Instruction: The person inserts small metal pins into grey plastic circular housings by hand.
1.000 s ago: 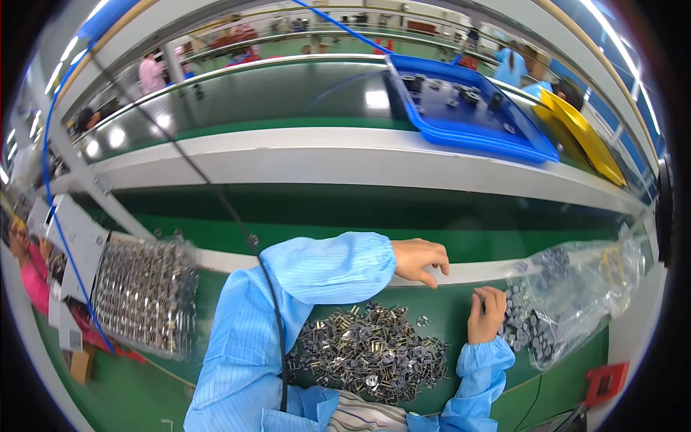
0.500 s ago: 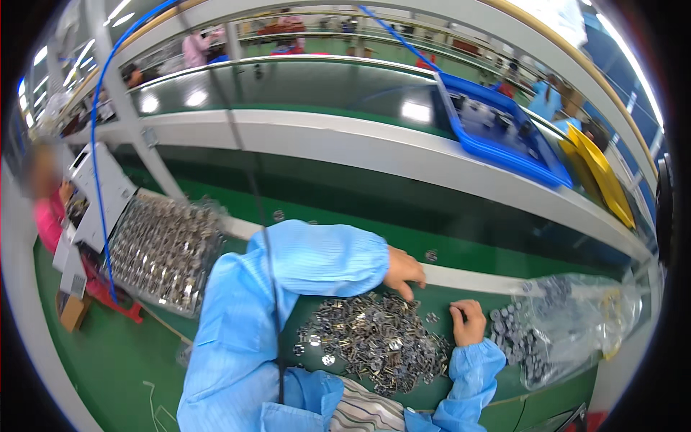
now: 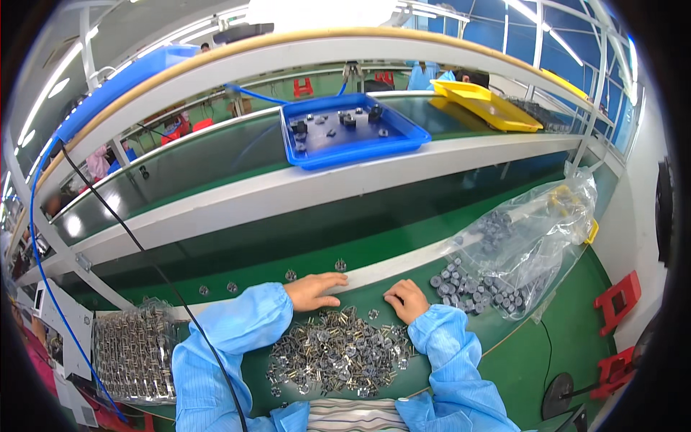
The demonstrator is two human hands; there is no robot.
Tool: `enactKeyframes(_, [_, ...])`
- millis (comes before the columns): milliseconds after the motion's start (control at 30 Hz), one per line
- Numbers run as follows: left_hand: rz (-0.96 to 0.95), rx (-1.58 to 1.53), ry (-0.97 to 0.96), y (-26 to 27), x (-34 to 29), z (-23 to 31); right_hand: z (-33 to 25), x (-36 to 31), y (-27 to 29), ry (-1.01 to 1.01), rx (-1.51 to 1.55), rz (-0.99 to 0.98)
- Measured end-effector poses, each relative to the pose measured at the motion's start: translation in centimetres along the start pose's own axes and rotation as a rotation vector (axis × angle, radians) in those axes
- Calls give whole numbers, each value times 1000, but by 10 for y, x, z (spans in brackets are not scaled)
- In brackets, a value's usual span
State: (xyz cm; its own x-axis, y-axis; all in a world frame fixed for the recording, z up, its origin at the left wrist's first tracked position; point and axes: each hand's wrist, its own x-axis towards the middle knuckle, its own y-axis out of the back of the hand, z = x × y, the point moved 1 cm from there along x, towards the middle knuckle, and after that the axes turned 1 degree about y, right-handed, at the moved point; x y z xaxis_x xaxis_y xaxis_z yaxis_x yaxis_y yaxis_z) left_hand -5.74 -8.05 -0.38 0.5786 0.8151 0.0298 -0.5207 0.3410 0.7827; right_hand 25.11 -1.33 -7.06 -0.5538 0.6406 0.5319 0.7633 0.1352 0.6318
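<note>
A heap of small metal parts with brass-coloured pins (image 3: 338, 353) lies on the green bench in front of me. My left hand (image 3: 317, 291) rests palm down beyond the heap, fingers stretched out and thumb apart, holding nothing visible. Just past its fingertips stands a small pronged part (image 3: 340, 265). To the right, my right hand (image 3: 407, 299) is closed above the bench, fingers curled in; whatever may be between them is hidden. One loose metal part (image 3: 373, 314) sits between the hands. Grey round caps (image 3: 468, 291) spill beside my right hand from a clear plastic bag (image 3: 533, 237).
Several pronged parts, such as this one (image 3: 232, 286), are spaced along the far side. Stacked clear trays of parts (image 3: 133, 353) sit at left. A blue tray (image 3: 356, 153) and a yellow tray (image 3: 489, 108) rest on the raised conveyor. A black cable (image 3: 155, 266) hangs across the left.
My view has swung to the right, so the bench and trays appear farther left. Both hands stay near the heap. The left fingers look straighter and the right fingers remain curled.
</note>
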Motion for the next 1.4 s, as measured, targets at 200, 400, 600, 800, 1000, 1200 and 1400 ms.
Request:
enactKeyframes(200, [76,-80,37,1,-34,-1,0,0,-7,22,-1,-15])
enactKeyframes(400, [215,-151,116,-3,-84,-5,4,-2,-8,-42,-75,-66])
enactKeyframes(600, [352,-227,225,-25,-145,-2,10,-3,-11,-53,-53,-95])
enactKeyframes(800, [637,-199,471,-68,-198,17,8,-4,-11,-56,-49,-107])
enactKeyframes(1000, [1014,-369,437,-109,-227,14,11,-6,-11,-62,-8,-95])
enactKeyframes(1200, [1132,-321,514,-102,-210,11,12,3,-12,-40,-12,-70])
enactKeyframes(1400, [1130,-291,508,-91,-208,6,8,11,-15,-5,-27,-60])
